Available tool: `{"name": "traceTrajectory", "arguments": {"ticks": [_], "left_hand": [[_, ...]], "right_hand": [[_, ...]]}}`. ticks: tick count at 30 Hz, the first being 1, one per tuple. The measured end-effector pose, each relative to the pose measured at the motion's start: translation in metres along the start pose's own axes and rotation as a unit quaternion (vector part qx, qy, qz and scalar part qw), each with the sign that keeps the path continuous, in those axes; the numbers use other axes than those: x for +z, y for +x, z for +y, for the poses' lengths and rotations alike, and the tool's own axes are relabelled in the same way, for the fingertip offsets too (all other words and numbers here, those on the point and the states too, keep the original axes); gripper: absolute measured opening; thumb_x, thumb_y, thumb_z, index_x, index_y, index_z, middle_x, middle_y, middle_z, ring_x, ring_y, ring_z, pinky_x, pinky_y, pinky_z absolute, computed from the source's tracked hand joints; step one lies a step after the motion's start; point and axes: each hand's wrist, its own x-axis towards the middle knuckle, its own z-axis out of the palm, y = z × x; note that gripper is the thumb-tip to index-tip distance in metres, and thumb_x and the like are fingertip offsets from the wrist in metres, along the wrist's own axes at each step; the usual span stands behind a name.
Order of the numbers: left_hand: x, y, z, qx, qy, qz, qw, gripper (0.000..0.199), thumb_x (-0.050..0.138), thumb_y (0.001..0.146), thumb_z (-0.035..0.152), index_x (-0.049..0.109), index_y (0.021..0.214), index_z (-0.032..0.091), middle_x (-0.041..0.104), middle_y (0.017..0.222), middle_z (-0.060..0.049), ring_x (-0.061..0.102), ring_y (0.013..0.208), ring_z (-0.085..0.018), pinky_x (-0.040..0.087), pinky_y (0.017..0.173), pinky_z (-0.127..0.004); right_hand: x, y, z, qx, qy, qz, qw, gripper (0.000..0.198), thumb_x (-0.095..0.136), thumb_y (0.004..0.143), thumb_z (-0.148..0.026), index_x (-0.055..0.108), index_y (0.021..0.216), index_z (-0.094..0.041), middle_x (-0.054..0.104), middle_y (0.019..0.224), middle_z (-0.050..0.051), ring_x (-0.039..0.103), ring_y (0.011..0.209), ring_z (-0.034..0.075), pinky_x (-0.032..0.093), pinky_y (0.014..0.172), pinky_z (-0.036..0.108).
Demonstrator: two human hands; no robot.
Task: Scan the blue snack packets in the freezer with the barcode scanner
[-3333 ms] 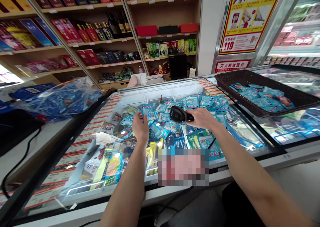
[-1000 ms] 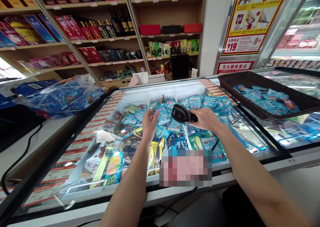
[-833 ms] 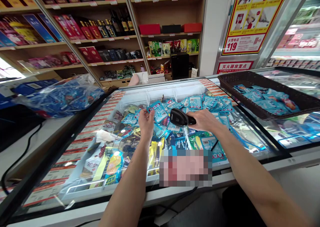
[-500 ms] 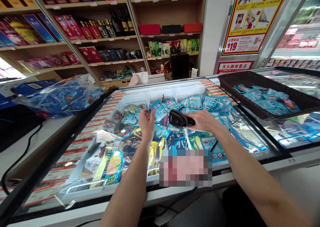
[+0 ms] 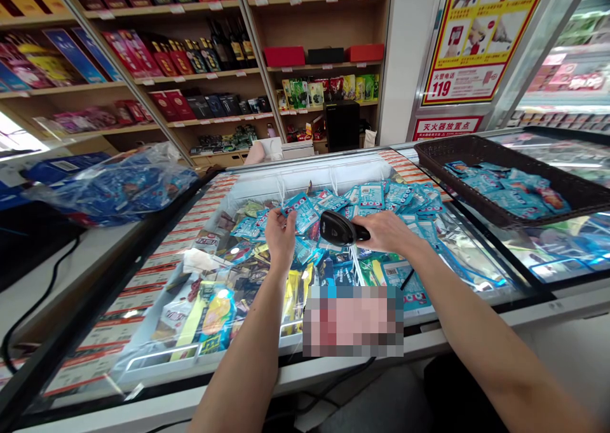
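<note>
My left hand [image 5: 281, 233] pinches the left edge of a light-blue packet [image 5: 305, 215], held tilted above other packets. In my right hand [image 5: 385, 233] is a black barcode scanner [image 5: 337, 229], gripped by its handle, its head turned left toward that packet. A small gap shows between scanner and packet. Many similar blue packets [image 5: 372, 196] lie in a heap on the glass top of a chest freezer [image 5: 166, 255], behind and to the right of my hands. Part of my left fingers is hidden by the packet. A pixelated patch covers the area below the scanner.
A brown basket [image 5: 509, 213] with blue packets stands on the right. On the left lies a clear plastic bag [image 5: 128, 188] of blue packets. Under the glass are colourful ice-cream packages [image 5: 219, 318]. Stocked shelves [image 5: 190, 70] rise behind. A cable [image 5: 42, 293] hangs at the left.
The scanner has shifted very slightly left. Both hands keep their grip, and the packet stays nearly where it was.
</note>
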Motion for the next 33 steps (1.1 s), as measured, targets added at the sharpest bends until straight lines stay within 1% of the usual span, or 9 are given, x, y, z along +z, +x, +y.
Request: {"name": "traceTrajectory", "arguments": {"ticks": [13, 15, 20, 23, 25, 26, 27, 30, 33], "left_hand": [[0.0, 0.0, 0.001, -0.002, -0.012, -0.012, 1.0, 0.039, 0.051, 0.079, 0.052, 0.047, 0.099, 0.018, 0.057, 0.071, 0.0, 0.054, 0.06, -0.012, 0.044, 0.051, -0.024], [-0.003, 0.002, -0.001, 0.002, 0.007, 0.004, 1.0, 0.039, 0.05, 0.079, 0.052, 0.048, 0.099, 0.018, 0.056, 0.071, 0.0, 0.054, 0.06, -0.012, 0.045, 0.052, -0.025], [-0.025, 0.012, -0.011, -0.002, 0.125, 0.097, 0.987, 0.04, 0.05, 0.08, 0.05, 0.051, 0.102, 0.017, 0.059, 0.074, -0.003, 0.057, 0.066, -0.017, 0.046, 0.065, -0.032], [-0.034, 0.014, -0.012, -0.02, 0.213, 0.119, 0.97, 0.046, 0.05, 0.08, 0.048, 0.05, 0.112, 0.015, 0.061, 0.085, -0.008, 0.059, 0.08, -0.023, 0.046, 0.077, -0.039], [-0.033, 0.01, -0.008, 0.007, 0.279, 0.129, 0.951, 0.053, 0.051, 0.079, 0.048, 0.047, 0.121, 0.015, 0.058, 0.106, -0.015, 0.054, 0.101, -0.029, 0.041, 0.088, -0.045], [-0.031, 0.007, -0.004, 0.033, 0.311, 0.131, 0.941, 0.057, 0.051, 0.079, 0.048, 0.045, 0.125, 0.016, 0.052, 0.118, -0.017, 0.047, 0.112, -0.032, 0.036, 0.093, -0.048], [-0.028, 0.004, 0.0, 0.059, 0.335, 0.117, 0.933, 0.059, 0.051, 0.079, 0.05, 0.043, 0.129, 0.019, 0.046, 0.128, -0.017, 0.04, 0.119, -0.034, 0.033, 0.097, -0.051], [-0.015, -0.007, 0.009, 0.152, 0.365, -0.035, 0.918, 0.057, 0.05, 0.078, 0.054, 0.043, 0.129, 0.029, 0.039, 0.138, -0.008, 0.029, 0.129, -0.033, 0.021, 0.104, -0.056], [-0.008, -0.013, 0.01, 0.15, 0.397, -0.129, 0.896, 0.049, 0.048, 0.078, 0.057, 0.051, 0.121, 0.035, 0.044, 0.136, -0.004, 0.025, 0.131, -0.035, 0.009, 0.104, -0.064]], "right_hand": [[0.002, 0.0, 0.0, -0.001, 0.002, 0.004, 1.0, 0.031, 0.05, 0.08, -0.042, 0.056, 0.105, -0.023, 0.067, 0.08, 0.003, 0.057, 0.067, 0.016, 0.022, 0.055, 0.028], [0.002, 0.0, 0.001, 0.004, -0.001, 0.006, 1.0, 0.03, 0.051, 0.08, -0.042, 0.056, 0.103, -0.024, 0.067, 0.078, 0.002, 0.057, 0.067, 0.016, 0.022, 0.055, 0.028], [0.001, -0.001, 0.004, 0.024, 0.005, 0.017, 1.0, 0.027, 0.05, 0.079, -0.041, 0.057, 0.099, -0.023, 0.067, 0.078, 0.002, 0.058, 0.068, 0.016, 0.023, 0.055, 0.027], [0.001, -0.001, 0.005, 0.026, 0.009, 0.017, 0.999, 0.028, 0.05, 0.079, -0.041, 0.057, 0.1, -0.023, 0.067, 0.079, 0.002, 0.058, 0.068, 0.016, 0.024, 0.056, 0.027], [0.002, -0.001, 0.005, 0.028, 0.007, 0.013, 1.0, 0.028, 0.05, 0.079, -0.04, 0.057, 0.1, -0.023, 0.067, 0.078, 0.002, 0.058, 0.068, 0.016, 0.024, 0.056, 0.028], [0.002, -0.001, 0.005, 0.029, 0.004, 0.011, 1.0, 0.028, 0.05, 0.079, -0.04, 0.057, 0.099, -0.023, 0.067, 0.078, 0.002, 0.058, 0.068, 0.016, 0.024, 0.056, 0.028], [0.002, -0.001, 0.005, 0.029, 0.002, 0.01, 1.0, 0.027, 0.05, 0.079, -0.04, 0.057, 0.099, -0.023, 0.067, 0.077, 0.002, 0.058, 0.068, 0.017, 0.024, 0.056, 0.028], [0.003, -0.001, 0.005, 0.034, -0.004, 0.006, 0.999, 0.027, 0.049, 0.079, -0.04, 0.058, 0.099, -0.023, 0.067, 0.076, 0.002, 0.058, 0.067, 0.017, 0.024, 0.055, 0.028], [0.004, -0.001, 0.006, 0.037, -0.004, 0.001, 0.999, 0.029, 0.05, 0.079, -0.041, 0.058, 0.101, -0.024, 0.067, 0.076, 0.002, 0.058, 0.067, 0.017, 0.024, 0.055, 0.028]]}}
